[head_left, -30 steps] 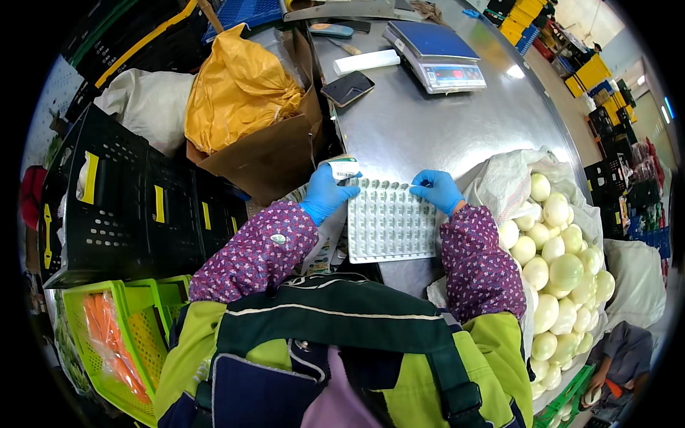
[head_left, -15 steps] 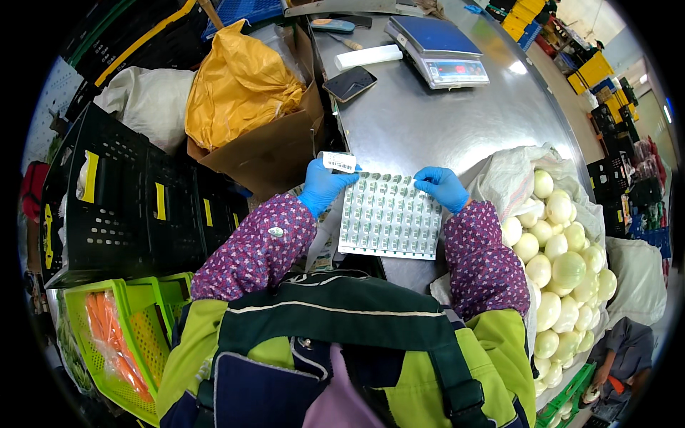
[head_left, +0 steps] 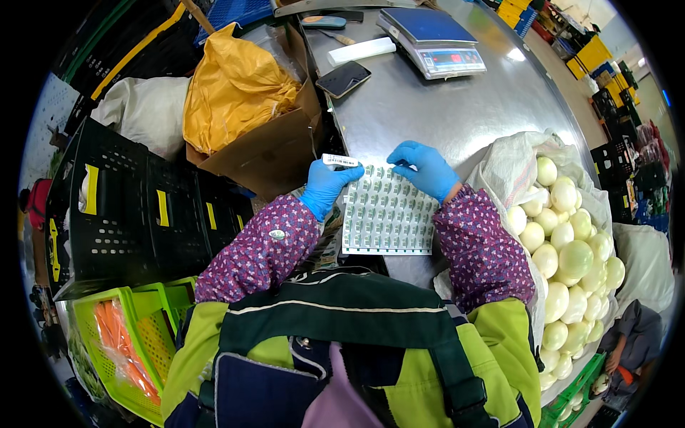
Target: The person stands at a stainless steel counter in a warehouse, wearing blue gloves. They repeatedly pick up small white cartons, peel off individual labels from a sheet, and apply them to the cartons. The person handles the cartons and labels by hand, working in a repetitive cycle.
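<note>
1. Head view, change since half a second earlier: the blue-gloved right hand (head_left: 428, 171) has moved up and to the left, from the right upper corner of the sheet to a place along its top edge.
2. Head view, left grip: the blue-gloved left hand (head_left: 322, 187) pinches the upper left corner of a white rectangular sheet covered with rows of small green-and-white labels (head_left: 389, 214). A short white strip with dark print (head_left: 340, 160) stands up from the same hand.
3. Head view, right grip: thumb and forefinger are bent toward each other near the sheet's top edge. Whether they pinch a label or are loose, I cannot tell.
4. Head view, the sheet: it is in front of the person's chest, between the forearms, over the near left edge of a shiny grey metal desk (head_left: 414, 118). Contact with the desk cannot be told.
5. Head view, surroundings: farther along the desk are a black phone (head_left: 344, 79), a white cylindrical roll (head_left: 362, 52) and a weighing scale with a blue platform (head_left: 432, 43). To the right, pale round onions (head_left: 571, 260) fill a white woven sack (head_left: 492, 171). To the left, a crumpled yellow plastic bag (head_left: 235, 93) sits in a brown cardboard box (head_left: 250, 160).
</note>
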`<state>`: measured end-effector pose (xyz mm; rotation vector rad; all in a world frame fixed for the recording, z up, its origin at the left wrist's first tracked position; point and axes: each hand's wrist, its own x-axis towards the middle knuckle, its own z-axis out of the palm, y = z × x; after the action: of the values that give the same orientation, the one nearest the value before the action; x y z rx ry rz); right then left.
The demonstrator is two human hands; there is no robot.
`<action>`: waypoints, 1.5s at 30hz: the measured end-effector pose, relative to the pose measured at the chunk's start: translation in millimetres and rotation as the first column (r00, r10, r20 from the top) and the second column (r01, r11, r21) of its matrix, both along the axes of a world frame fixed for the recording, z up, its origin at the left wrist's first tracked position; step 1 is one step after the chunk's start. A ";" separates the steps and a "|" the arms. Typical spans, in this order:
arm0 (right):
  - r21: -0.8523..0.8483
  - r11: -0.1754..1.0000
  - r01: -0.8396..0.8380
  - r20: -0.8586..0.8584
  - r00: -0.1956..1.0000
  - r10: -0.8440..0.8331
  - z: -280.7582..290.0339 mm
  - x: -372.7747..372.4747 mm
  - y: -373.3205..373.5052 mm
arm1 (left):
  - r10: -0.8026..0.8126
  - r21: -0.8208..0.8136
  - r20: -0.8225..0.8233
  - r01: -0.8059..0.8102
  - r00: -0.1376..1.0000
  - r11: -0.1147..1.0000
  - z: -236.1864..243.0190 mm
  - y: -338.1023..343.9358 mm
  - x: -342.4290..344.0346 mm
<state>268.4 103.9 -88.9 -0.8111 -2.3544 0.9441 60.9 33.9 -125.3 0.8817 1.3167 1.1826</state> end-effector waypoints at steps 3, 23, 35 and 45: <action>0.048 0.997 -0.053 0.136 0.990 0.046 2.5 -6.4 3.1 | -0.003 -0.005 0.023 0.003 1.000 1.000 -0.7 0.4 -0.1; 0.580 0.794 -0.180 0.223 0.973 0.058 7.5 17.7 -37.3 | 0.163 -0.122 0.252 -0.136 0.954 0.983 -18.9 5.5 14.7; -0.724 0.618 0.308 -0.185 0.775 -0.604 19.3 19.7 -36.3 | -0.123 0.135 0.329 0.082 0.936 0.987 46.0 13.7 -51.0; -0.717 0.689 0.103 -0.345 0.807 -0.479 51.9 -44.6 -53.8 | -0.211 0.222 0.391 0.130 0.896 0.966 102.1 -0.8 -79.5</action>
<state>223.7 50.0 -37.0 -1.0099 -1.3287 1.6538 -18.5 33.1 -23.3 0.8090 0.7760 1.2847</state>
